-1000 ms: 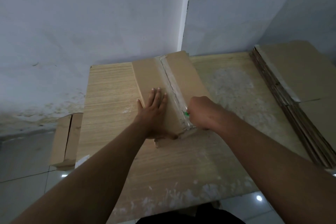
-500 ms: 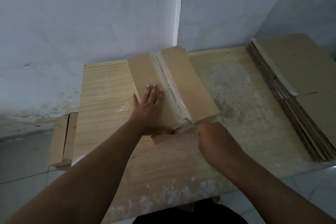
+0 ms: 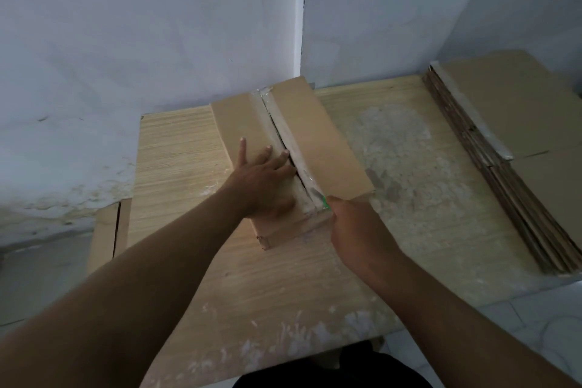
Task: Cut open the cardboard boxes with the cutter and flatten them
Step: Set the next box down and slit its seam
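The fingers (image 3: 266,156) of the left hand (image 3: 261,181) lie straight on the brown cardboard box (image 3: 324,148), pinning its left flap. The right hand (image 3: 352,224) curls round the green cutter (image 3: 326,205) at the near end of the seam. The box lies on the pale wooden bench (image 3: 176,161).

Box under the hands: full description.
The cardboard box is brown and long, lying on the wooden table. Its taped top seam is slit, with a dark gap between the flaps. The left hand presses flat on the left flap; the right hand holds a green cutter at the near end.
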`<state>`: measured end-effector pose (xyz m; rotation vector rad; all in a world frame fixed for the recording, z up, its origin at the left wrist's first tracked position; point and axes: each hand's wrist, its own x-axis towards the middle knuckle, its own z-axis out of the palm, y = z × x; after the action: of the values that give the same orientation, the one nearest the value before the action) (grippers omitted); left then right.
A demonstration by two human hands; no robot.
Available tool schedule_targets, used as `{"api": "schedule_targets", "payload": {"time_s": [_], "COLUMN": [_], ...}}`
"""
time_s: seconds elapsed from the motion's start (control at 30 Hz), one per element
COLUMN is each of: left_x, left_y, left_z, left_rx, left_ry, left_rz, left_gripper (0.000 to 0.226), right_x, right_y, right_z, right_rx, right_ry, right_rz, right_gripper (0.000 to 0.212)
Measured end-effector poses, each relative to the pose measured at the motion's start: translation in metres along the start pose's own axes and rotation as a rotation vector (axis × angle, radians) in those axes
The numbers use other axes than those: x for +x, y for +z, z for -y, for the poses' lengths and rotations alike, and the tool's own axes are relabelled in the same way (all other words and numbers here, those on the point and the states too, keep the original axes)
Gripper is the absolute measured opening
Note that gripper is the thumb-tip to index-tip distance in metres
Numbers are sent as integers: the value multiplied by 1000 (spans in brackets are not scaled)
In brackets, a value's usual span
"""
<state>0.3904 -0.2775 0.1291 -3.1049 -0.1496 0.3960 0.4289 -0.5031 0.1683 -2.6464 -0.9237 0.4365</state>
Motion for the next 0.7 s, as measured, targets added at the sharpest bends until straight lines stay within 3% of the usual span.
{"api": "schedule_targets", "payload": {"time_s": [0.1,0.27,0.37,0.53,0.7], "left_x": [9,14,23,32,32], "left_y": [-18,-37,-45,-49,-55], "left_z": [11,23,18,10,11], "left_rx": [5,119,199,255,215], "left_ry": [56,112,181,249,257], "left_rz": [62,180,153,136,164], "left_gripper": [84,112,123,133,136], "right_x": [-3,2,4,1,1], "right_y": [0,-1,-6,-8,-21], "right_z": [-6,-6,-8,-9,0], "right_rx": [2,53,29,2,129], "right_ry": [18,51,36,36,-22], "right_rz": [29,55,68,77,60], "right_gripper": [37,40,32,41,43]}}
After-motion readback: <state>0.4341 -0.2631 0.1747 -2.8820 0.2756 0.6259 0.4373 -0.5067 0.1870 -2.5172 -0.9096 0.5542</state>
